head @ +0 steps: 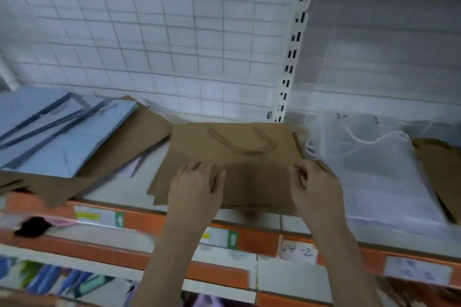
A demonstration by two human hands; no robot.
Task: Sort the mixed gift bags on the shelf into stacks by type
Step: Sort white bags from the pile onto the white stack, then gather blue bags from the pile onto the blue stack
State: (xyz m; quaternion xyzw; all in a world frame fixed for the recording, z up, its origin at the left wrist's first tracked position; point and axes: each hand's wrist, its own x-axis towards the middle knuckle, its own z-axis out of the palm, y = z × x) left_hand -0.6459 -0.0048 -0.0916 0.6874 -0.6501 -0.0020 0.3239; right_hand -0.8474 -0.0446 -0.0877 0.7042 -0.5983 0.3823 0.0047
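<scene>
A stack of flat brown paper gift bags [234, 149] with a twisted paper handle lies in the middle of the shelf. My left hand [197, 187] rests on its front left part with fingers loosely spread. My right hand [315, 187] grips the stack's right front edge, fingers curled at the corner. Left of it, light blue bags [57, 132] with dark blue handles lie on top of other brown bags [129, 137]. To the right sit translucent white bags [384, 177] with white cord handles, and one more brown bag [441, 167] beyond them.
The shelf [117, 194] has an orange front strip with price labels [99, 217]. A white wire grid back panel [149, 32] and a slotted upright post [289, 57] stand behind. Lower shelves hold colourful items [62, 279].
</scene>
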